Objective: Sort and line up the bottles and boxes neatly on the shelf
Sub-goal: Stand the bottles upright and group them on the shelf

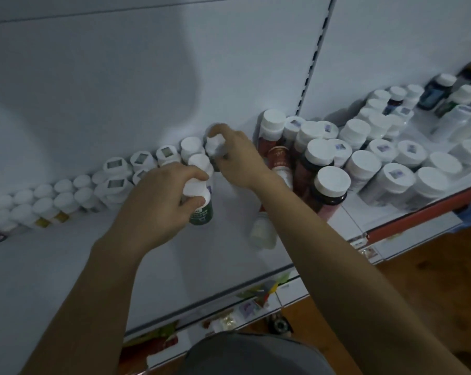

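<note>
a green-labelled bottle (202,213) with a white cap is gripped by the left hand (158,204), the thumb and fingers being curled round the cap from above; the bottle is seen at the middle of the white shelf (66,272), in front of the back row. a second, white-capped bottle (212,148) is held by the right hand (238,158) just behind and to the right of the first, close to the back panel (120,77); the fingers are curled about it, though the bottle is blurred and its label cannot be read. to the left, a double row of white-capped bottles (66,194) is lined up along the back panel, running out to the frame edge. to the right of the hands, amber bottles (329,189) are crowded together beside the slotted upright (314,55), and a dense cluster of white tubs (391,161) is spread further right. a pale bottle (262,232) is seen lying on its side under the right forearm. a wooden floor (432,266) is visible below the shelf edge.
</note>
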Tool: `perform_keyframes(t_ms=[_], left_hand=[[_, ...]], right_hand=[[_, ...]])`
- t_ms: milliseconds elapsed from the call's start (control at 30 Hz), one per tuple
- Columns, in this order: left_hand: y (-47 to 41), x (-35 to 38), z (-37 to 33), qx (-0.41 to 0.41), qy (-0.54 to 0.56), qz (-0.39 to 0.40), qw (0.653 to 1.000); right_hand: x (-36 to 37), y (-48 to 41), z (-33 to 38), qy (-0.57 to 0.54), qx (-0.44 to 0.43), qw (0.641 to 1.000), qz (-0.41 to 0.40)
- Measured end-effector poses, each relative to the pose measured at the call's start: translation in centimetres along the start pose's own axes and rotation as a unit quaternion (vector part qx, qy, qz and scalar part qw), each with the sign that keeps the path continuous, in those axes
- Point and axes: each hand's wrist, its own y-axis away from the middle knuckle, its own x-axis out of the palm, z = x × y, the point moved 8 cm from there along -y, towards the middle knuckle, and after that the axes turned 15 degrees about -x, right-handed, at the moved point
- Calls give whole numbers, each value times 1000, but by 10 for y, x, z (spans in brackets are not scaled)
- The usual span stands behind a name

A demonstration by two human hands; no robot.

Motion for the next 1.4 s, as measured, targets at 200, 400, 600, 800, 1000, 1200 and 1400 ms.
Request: perform_keyframes(t_ms=[200,400,600,800,1000,1200,1400], left_hand=[[7,12,6,-12,2,7,1000],[6,16,12,-31,-3,1,1000],[11,0,7,-48,-25,-19,998],[-12,-23,-12,-67,-60,-8,996],[-48,-14,-76,-45,-72,-3,996],[-74,39,-171,-2,-64,13,998],[-98,105,-286,46,-44,23,998]], right_hand=[[-24,32,11,34,10,987,-155],[-39,93,49,72,-24,986,-150],[-28,104,69,132,-46,987,-77],[-99,106,83,164,-70,977,-114],[-187,122,27,185,-30,981,-55],[-265,166,-76,133,14,989,-57],[-344,230,-192,70,74,983,-155]])
